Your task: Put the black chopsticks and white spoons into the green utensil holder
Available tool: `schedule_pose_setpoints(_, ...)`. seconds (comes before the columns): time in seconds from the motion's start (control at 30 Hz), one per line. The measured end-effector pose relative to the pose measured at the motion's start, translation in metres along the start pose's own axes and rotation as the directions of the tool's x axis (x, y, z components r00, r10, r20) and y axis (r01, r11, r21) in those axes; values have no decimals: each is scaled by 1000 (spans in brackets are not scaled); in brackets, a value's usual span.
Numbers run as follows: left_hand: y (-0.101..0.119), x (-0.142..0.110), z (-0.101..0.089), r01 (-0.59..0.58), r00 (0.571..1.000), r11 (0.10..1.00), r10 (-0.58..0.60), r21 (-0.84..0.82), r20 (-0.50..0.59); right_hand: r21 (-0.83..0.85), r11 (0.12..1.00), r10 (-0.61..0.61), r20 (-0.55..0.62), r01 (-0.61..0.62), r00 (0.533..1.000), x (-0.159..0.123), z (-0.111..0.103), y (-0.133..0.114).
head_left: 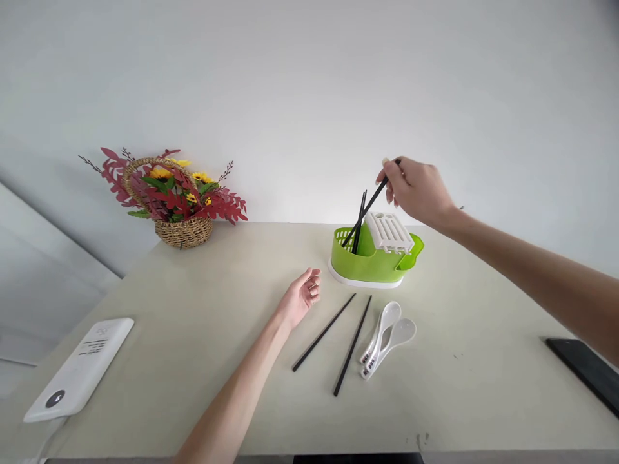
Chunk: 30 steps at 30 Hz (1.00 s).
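My right hand (418, 189) is raised above a green cutlery holder (372, 263) with a white slotted insert (389, 232). Its fingers pinch the top of a black chopstick (363, 214) whose lower end reaches into the holder's left compartment. Two more black chopsticks (359, 221) stand there. My left hand (303, 296) rests on the table, palm up, fingers loosely curled and apart, holding nothing. Just right of it lie two black chopsticks (323, 332) (352, 345) and two white spoons (387, 336).
A wicker basket of red and yellow flowers (176, 196) stands at the back left by the wall. A white flat device (81, 368) lies at the left table edge. A black flat object (583, 370) lies at the right edge.
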<state>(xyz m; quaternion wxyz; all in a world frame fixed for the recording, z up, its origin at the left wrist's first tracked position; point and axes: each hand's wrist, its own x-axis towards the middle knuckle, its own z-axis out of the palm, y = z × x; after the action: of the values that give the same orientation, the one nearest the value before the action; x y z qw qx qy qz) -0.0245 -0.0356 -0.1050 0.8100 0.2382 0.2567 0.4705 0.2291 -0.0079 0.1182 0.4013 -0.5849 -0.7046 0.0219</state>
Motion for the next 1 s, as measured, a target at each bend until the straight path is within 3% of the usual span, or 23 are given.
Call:
schedule_pose_setpoints(0.23, -1, 1, -1, -1, 1000, 1000, 1, -15, -9, -228, 972, 106, 211, -57, 972, 13, 40, 13)
schedule_pose_setpoints(0.6, -1, 1, 1, 4, 999, 999, -6, -40, -32, -362, 924, 242, 299, -125, 923, 33, 72, 26)
schedule_pose_setpoints(0.87, 0, 1, 3, 5, 999, 999, -7, -42, -50, -432, 885, 285, 214, -171, 934, 43, 83, 37)
schedule_pose_setpoints(1.0, 2, 0, 3, -8, 998, 999, 5, -41, -61, -324, 932, 219, 142, -164, 965, 37, 79, 34)
